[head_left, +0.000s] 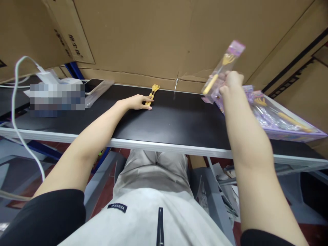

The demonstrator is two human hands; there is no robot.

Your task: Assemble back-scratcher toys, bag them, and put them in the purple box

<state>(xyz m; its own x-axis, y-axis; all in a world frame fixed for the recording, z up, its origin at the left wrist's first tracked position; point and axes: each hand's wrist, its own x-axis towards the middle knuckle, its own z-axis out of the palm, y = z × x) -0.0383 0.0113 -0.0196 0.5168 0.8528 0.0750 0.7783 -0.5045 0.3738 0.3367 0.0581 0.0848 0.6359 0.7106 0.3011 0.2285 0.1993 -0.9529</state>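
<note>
On the black tabletop my left hand [140,102] is closed around a small yellow back scratcher [154,89], whose clawed end points toward the cardboard at the back. Raised over the right part of the table, my right hand [232,82] grips a clear plastic packet [237,48] with a purple-pink top. Inside that packet is another yellow back scratcher [212,83], tilted with its claw end up. Below and right of this hand, a purple-edged display box [294,136] holds several bagged back scratchers; my forearm hides part of it.
Cardboard walls [143,41] stand behind the table and at both sides. At the left lie a phone [94,85], clear plastic, a white charger [47,77] and a blurred-out item. A white cable [15,102] hangs over the table's front edge [166,146].
</note>
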